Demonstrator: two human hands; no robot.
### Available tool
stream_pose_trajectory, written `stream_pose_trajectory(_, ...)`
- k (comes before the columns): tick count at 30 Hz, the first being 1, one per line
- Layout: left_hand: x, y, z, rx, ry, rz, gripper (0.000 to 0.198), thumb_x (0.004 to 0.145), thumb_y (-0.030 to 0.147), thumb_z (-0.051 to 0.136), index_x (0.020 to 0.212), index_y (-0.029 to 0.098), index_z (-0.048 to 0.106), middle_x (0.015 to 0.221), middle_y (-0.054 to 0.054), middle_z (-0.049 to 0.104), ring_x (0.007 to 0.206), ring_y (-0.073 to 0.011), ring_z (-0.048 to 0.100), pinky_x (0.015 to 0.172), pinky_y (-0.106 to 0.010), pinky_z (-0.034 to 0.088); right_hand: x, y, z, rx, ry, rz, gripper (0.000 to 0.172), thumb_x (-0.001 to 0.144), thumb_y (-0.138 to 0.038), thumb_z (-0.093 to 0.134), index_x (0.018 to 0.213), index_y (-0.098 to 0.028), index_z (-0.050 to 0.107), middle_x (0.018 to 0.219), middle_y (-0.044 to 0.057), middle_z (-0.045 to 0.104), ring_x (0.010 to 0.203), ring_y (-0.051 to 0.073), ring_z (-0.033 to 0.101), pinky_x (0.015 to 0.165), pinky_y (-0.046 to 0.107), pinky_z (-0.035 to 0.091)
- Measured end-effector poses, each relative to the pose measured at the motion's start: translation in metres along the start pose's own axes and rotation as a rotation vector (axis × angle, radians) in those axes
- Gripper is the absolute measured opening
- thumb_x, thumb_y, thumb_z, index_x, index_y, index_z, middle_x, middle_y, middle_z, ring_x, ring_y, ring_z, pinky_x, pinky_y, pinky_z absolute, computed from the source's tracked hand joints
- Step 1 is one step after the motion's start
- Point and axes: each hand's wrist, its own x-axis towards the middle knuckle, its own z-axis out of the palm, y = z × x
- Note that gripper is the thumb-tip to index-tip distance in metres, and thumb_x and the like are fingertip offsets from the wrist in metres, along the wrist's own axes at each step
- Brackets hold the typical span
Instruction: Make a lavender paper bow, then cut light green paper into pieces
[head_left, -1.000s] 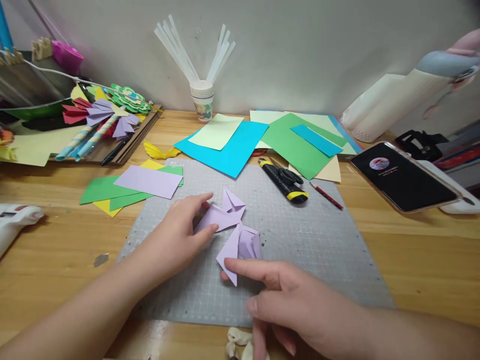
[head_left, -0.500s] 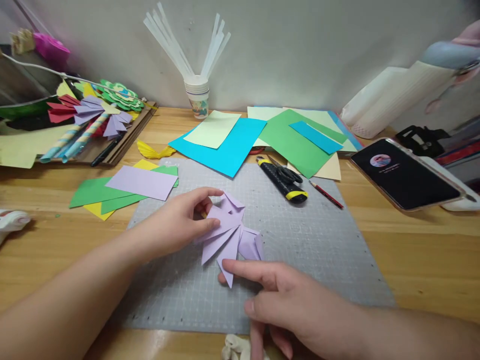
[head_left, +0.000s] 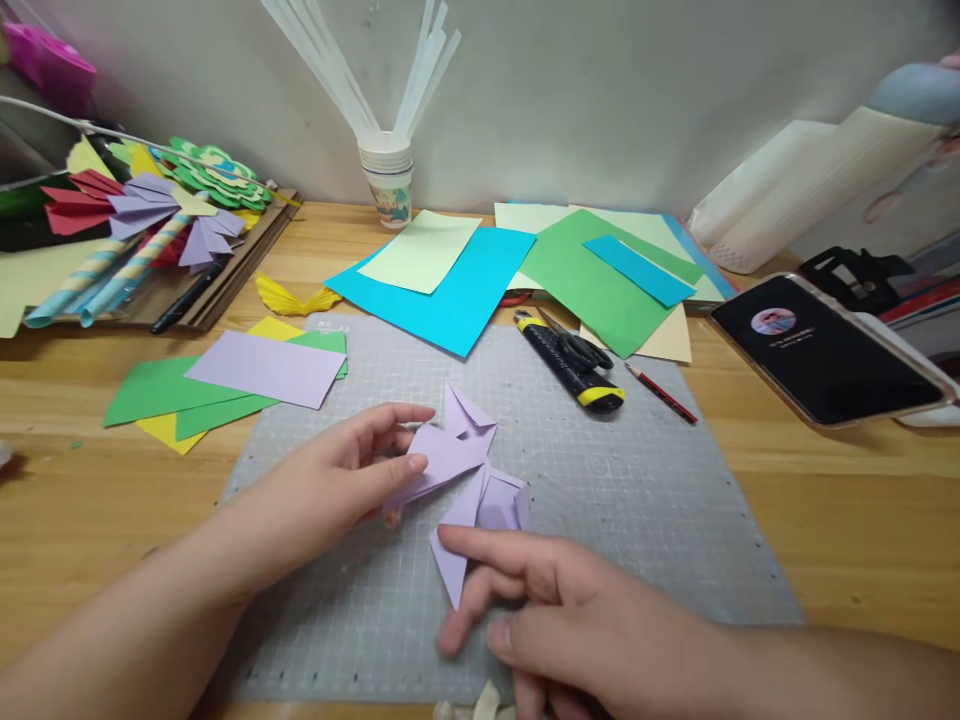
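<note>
A folded light-purple paper shape [head_left: 448, 452] with several pointed petals is held over the grey cutting mat [head_left: 600, 560]. My left hand [head_left: 360, 460] pinches its left petals, thumb on top and fingers partly hidden behind. From the lower right, my right hand [head_left: 570, 600] reaches in with its index fingertip touching the lower petal. Its middle finger curves below that petal, apart from the index finger, and the thumb is free. Left of the mat's top corner, a flat purple paper strip [head_left: 266, 368] lies over green strips [head_left: 154, 388] and yellow paper.
Behind the mat lie blue paper [head_left: 442, 320] and green paper [head_left: 592, 275]. A black-yellow cutter [head_left: 562, 365], scissors [head_left: 581, 350] and a pencil [head_left: 661, 393] rest at its top edge. A phone [head_left: 832, 350] stands right; paper cups [head_left: 390, 185] with white sticks stand behind.
The lower petals have spread apart: some moved left with my left hand, while one stays at my right index finger. My right middle finger has moved down. The view has shifted slightly.
</note>
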Motion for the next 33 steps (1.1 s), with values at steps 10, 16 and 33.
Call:
stream_pose_trajectory(10, 0.007, -0.009, 0.002, 0.082, 0.051, 0.068, 0.053, 0.08, 0.046, 0.059, 0.126, 0.02, 0.053, 0.065, 0.006, 0.051, 0.052, -0.0089, 0.041, 0.047, -0.021, 0.033, 0.002, -0.013, -0.013, -0.165, 0.116, -0.021, 0.048, 0.081, -0.023, 0.049, 0.128, -0.021, 0.06, 0.055, -0.003, 0.059, 0.039, 0.007, 0.04, 0.039, 0.018, 0.03)
stream_pose_trajectory(16, 0.007, -0.008, -0.003, 0.228, 0.072, 0.08, 0.03, 0.079, 0.049, 0.056, 0.094, 0.025, 0.069, 0.079, -0.001, 0.067, 0.07, -0.0174, 0.058, 0.062, -0.028, 0.046, 0.002, -0.022, -0.047, -1.055, 0.552, -0.796, 0.028, 0.089, -0.016, 0.046, 0.102, -0.021, 0.07, 0.086, 0.006, 0.067, 0.079, 0.017, 0.062, 0.07, 0.029, 0.048)
stream_pose_trajectory(33, 0.0, -0.018, 0.005, 0.559, 0.092, 0.181, 0.034, 0.077, 0.048, 0.061, 0.108, 0.033, 0.066, 0.105, -0.003, 0.073, 0.091, -0.0281, 0.068, 0.08, -0.042, 0.053, 0.014, -0.021, -0.052, -1.348, 0.493, -0.779, 0.032, 0.095, -0.023, 0.043, 0.115, -0.019, 0.068, 0.099, 0.008, 0.066, 0.088, 0.02, 0.061, 0.077, 0.035, 0.049)
